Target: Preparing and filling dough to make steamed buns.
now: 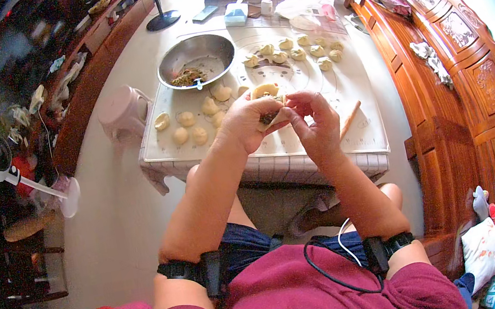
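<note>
My left hand (pixel 245 123) cups a round dough wrapper (pixel 265 89) with dark chopped filling (pixel 268 117) in its middle. At the wrapper's right edge, the thumb and fingers of my right hand (pixel 314 115) pinch the dough. Left of my hands, several pale dough balls (pixel 186 118) lie on a white pastry mat (pixel 247 152). Behind them a steel bowl (pixel 211 48) holds some filling (pixel 189 76) and a utensil whose handle end shows at the rim. Several pleated buns (pixel 297 53) sit on the mat's far right. A wooden rolling pin (pixel 351 118) lies right of my right hand, partly hidden by it.
A pink plastic stool (pixel 124 113) stands by the table's left side. At the far end are a tissue box (pixel 236 14), a phone (pixel 205 13), plastic bags (pixel 307 9) and a fan stand (pixel 163 20). A carved wooden bench (pixel 446 123) runs along the right.
</note>
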A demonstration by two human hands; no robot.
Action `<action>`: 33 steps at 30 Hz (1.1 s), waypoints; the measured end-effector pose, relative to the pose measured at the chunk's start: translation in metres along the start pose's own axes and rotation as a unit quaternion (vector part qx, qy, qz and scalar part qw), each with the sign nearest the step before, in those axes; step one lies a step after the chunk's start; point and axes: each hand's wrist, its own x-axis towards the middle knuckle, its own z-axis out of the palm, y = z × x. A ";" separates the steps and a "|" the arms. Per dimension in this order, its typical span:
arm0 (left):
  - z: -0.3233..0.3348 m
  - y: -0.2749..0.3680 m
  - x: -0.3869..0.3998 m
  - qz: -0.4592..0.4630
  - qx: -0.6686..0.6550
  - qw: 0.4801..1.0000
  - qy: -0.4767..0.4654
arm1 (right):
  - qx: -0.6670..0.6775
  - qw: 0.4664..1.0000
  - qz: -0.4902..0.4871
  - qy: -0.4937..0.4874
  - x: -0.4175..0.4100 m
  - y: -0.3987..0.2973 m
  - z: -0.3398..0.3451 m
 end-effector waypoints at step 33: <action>-0.002 0.017 -0.010 -0.030 0.038 0.999 0.018 | -0.019 0.996 0.031 -0.082 0.002 -0.009 -0.002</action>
